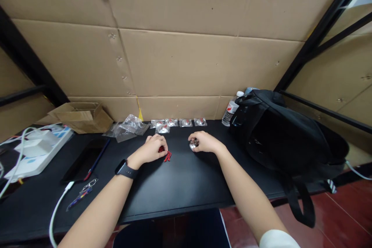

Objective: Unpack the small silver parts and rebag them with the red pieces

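My left hand (152, 148), with a dark watch on its wrist, rests on the black tabletop with its fingers curled down over small red pieces. Some of these red pieces (167, 157) lie loose beside the thumb; they look like short cords, too small to tell exactly. To the right, my right hand (204, 141) grips a small shiny silver object (193, 144) between thumb and fingers, close to the table. Behind both hands, several small clear packets (186, 123) with red bits inside lie in a loose row.
A crumpled clear plastic bag (128, 128) and an open paper bag (84, 117) are at the back left. Further left lie a tablet (85, 159), a keychain (83, 193) and a power strip (40, 155). A water bottle (231, 110) and black backpack (276, 135) stand right.
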A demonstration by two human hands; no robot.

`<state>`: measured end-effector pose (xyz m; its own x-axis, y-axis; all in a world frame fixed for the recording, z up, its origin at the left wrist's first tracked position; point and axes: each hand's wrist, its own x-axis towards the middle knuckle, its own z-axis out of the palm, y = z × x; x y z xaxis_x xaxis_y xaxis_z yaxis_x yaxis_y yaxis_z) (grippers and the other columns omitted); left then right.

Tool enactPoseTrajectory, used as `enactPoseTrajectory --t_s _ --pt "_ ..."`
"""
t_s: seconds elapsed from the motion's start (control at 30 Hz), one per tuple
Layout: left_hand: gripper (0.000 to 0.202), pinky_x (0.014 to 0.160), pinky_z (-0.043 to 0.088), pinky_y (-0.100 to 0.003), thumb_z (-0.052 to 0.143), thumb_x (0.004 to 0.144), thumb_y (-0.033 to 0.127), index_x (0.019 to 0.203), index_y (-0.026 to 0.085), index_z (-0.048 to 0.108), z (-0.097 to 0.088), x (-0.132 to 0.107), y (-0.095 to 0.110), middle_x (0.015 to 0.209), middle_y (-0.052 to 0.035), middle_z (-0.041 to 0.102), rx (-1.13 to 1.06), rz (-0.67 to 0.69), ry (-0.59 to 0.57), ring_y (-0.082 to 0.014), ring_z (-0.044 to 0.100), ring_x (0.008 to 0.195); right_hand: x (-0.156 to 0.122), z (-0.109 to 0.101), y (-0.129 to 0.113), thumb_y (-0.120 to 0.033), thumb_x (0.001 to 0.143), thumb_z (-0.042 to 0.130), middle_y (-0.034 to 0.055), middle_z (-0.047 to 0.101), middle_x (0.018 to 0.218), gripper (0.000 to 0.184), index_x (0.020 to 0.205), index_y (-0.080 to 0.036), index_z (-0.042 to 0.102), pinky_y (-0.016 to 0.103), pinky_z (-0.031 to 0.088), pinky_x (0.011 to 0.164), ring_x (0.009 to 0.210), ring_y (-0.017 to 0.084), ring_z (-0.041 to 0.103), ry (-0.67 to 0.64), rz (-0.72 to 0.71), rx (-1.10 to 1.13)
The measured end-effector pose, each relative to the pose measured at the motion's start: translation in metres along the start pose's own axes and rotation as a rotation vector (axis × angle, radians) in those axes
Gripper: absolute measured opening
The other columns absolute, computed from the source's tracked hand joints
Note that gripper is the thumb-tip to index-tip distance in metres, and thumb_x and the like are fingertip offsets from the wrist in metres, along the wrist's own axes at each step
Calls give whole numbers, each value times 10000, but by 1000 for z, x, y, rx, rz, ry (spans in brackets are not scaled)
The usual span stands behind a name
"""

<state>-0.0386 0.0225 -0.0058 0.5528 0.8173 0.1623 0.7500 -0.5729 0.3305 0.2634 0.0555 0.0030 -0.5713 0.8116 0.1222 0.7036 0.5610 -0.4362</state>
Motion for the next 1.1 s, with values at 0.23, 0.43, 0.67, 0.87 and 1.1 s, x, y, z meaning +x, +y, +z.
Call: enactPoseTrajectory --t_s 0.23,0.43,0.67,0.87,1.1 --pt "143 954 327 -377 642 917 369 855 253 700 1 6 16 978 10 756 -135 -77 179 -217 649 1016 1 -6 -14 -179 661 816 53 726 1058 408 1056 -245 738 315 511 844 945 220 683 107 -80 22" --pt "91 960 394 -384 741 844 348 891 272 729 6 10 22 954 13 776 -270 -161 333 -224 675 1010 8 5 -32 -255 730 820 48 729 1065 416 1126 -231 696 331 533 857 952 198 688 276 -148 344" --pt "129 986 445 -414 676 893 391 883 288 753 8 11 25 1025 -17 763 -331 -143 378 -245 653 1067 11 26 -54 -332 760 820 64 701 1169 423 1152 -250 685 351 560 881 1053 215 673 350 -234 535" --pt "110 1059 426 -392 670 896 337 879 259 745 16 14 23 1206 -43 642 -361 -77 487 -235 604 1172 13 33 -60 -337 767 821 70 690 1173 395 1123 -247 677 346 569 867 1061 215 660 397 -255 529" --pt "105 1091 356 -472 646 909 302 898 277 748 13 11 35 1282 -53 572 -191 -143 523 -278 489 1281 15 41 -58 -434 745 830 86 690 1163 310 917 -220 685 348 587 849 1002 211 681 420 -159 653"
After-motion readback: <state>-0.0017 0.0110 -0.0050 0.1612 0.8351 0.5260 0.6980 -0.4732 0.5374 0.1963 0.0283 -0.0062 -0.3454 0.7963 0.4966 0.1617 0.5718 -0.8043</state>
